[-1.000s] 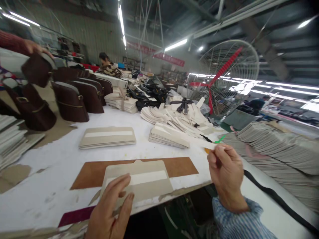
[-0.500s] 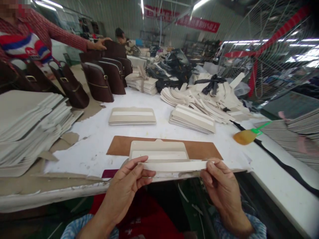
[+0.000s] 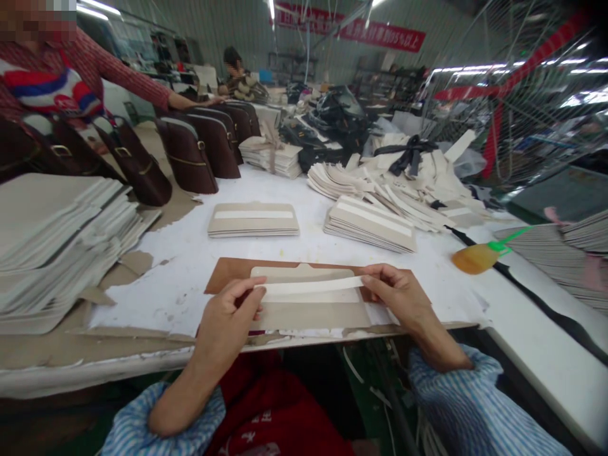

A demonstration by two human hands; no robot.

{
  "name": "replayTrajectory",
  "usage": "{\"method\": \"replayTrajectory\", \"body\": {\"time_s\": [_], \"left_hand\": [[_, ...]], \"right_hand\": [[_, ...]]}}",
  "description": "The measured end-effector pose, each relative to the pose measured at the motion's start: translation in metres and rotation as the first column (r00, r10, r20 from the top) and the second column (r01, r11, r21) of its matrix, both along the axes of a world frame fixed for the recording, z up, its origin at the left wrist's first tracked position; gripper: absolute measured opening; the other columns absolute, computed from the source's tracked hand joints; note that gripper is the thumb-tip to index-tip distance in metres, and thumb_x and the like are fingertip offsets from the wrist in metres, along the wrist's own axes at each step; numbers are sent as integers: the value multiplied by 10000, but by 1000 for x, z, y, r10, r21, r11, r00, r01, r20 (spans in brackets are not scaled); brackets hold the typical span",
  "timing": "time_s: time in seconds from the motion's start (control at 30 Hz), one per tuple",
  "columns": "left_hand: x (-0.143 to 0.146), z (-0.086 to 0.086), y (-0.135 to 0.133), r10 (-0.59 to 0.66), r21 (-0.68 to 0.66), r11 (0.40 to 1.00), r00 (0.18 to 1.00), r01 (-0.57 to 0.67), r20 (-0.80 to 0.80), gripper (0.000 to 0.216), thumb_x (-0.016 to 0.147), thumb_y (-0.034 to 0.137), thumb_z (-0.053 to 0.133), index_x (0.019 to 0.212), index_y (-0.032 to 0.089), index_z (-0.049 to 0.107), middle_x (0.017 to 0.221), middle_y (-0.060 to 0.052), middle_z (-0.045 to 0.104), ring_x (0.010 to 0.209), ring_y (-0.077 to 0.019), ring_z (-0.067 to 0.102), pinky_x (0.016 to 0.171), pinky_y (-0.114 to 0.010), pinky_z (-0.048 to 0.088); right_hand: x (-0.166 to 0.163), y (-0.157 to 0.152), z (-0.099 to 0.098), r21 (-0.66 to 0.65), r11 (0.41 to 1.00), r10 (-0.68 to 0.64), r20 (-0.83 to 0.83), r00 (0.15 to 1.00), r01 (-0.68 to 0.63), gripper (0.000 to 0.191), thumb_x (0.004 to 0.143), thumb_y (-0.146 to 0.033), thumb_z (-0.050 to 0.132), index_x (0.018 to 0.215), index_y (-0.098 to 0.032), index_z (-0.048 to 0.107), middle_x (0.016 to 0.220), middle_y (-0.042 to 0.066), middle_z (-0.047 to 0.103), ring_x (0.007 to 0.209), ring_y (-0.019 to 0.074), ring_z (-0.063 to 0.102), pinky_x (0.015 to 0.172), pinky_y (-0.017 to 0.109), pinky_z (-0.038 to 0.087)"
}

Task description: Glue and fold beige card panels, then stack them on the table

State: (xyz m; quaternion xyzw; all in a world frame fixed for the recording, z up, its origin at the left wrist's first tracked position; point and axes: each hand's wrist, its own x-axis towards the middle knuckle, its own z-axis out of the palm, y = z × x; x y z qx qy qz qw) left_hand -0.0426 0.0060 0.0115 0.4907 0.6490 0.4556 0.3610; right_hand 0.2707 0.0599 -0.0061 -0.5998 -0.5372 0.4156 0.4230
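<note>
A thin white strip [image 3: 313,288] stretches between my two hands, just over a beige panel [image 3: 313,316] with a small tab on its far edge. My left hand [image 3: 232,310] pinches the strip's left end between thumb and fingers. At its right end, my right hand [image 3: 394,291] grips it the same way. Whether the strip touches the panel I cannot tell. Under the panel lies a brown sheet [image 3: 221,275], partly covered by it and by my hands. Farther back are a stack of beige panels with white strips [image 3: 253,221] and a second, tilted panel stack [image 3: 368,225].
Dark brown bags [image 3: 185,155] stand at the left, where another person's arm [image 3: 128,73] reaches across. A thick pile of beige sheets [image 3: 52,247] fills the near left. Loose beige strips [image 3: 403,190] lie at the back right, near a yellow bottle with a green nozzle [image 3: 477,256].
Both my hands have moved forward with the strip, from the table's front edge to over the beige panel. The other person's hand has lowered onto the bags.
</note>
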Motion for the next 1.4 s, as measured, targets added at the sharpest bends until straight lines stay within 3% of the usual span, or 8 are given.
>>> {"method": "replayTrajectory", "body": {"time_s": [0.2,0.37,0.67,0.9,1.2,1.4], "left_hand": [[-3,-14,9,78,-24,997,996,-76,48,434,732,463,752,1053,177,696,738,8,706,646,-158,629,640,-283,504],[-6,-16,9,89,-38,995,996,-88,19,355,777,453,681,1007,182,674,835,-50,760,745,-204,715,691,-318,554],[-4,-7,31,166,14,986,944,-169,-286,236,837,270,682,1056,210,619,853,-11,753,829,-212,725,875,-372,517],[0,-9,37,162,-10,982,875,-187,-457,230,859,235,670,1086,233,631,812,14,743,792,-229,722,818,-361,502],[3,-13,39,133,-1,987,825,-160,-549,269,891,204,630,1159,229,632,879,-4,741,812,-218,717,769,-332,502],[0,-16,40,104,9,993,829,-119,-550,286,879,214,658,1164,218,643,902,-7,696,799,-207,675,808,-351,519]], "right_hand": [[-2,11,-7,-44,998,41,-28,999,-42,522,671,-637,889,890,-191,727,620,-16,636,539,134,539,522,263,434],[0,9,-10,-35,998,51,7,999,-51,590,645,-715,888,864,-188,738,609,-7,631,539,136,539,514,260,448],[-9,20,-5,-62,998,-7,-18,1000,6,552,639,-641,906,902,-200,703,646,-18,636,499,118,509,436,226,381],[-10,24,-17,-10,1000,7,179,984,-6,474,735,-636,784,914,-202,723,663,2,658,503,145,530,441,257,390],[-6,27,-22,86,994,20,420,907,-62,372,804,-602,687,860,-238,739,661,26,704,537,197,584,512,319,422],[-6,26,-21,45,998,12,469,883,-37,372,797,-616,664,871,-259,738,664,28,701,569,224,613,549,347,441]]}}
